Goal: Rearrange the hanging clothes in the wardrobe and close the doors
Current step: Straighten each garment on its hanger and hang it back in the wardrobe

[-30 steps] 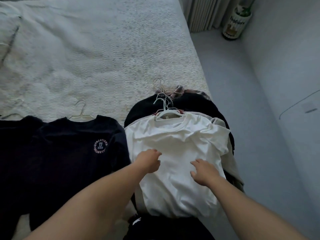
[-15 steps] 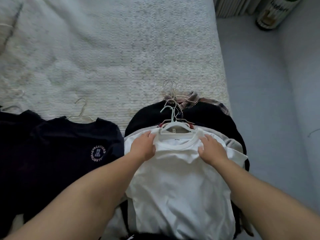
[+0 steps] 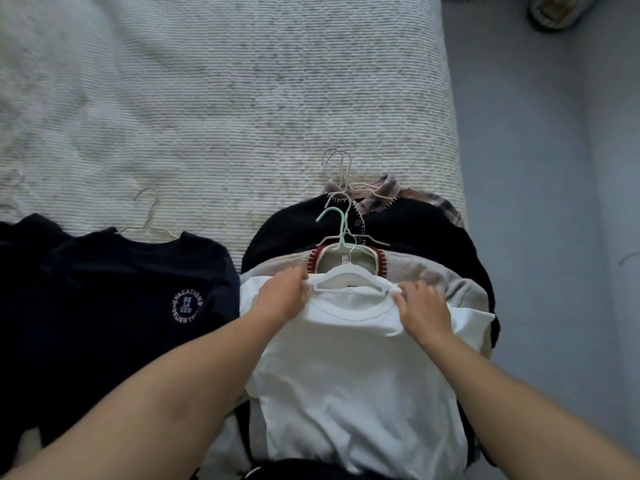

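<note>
Left hand (image 3: 282, 296) and right hand (image 3: 423, 310) pinch white tee (image 3: 353, 368) shoulders, centre frame; hanger (image 3: 349, 275) may slip out, snagging stacked hooks.

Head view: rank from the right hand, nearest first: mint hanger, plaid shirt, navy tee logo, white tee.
1. white tee: gripped by the right hand at its shoulder.
2. mint hanger: just ahead, slightly left.
3. plaid shirt: farther ahead, at the pile's top.
4. navy tee logo: far left, past the left hand.

Dim, soft daylight, wide-angle edge distortion, slight blur
</note>
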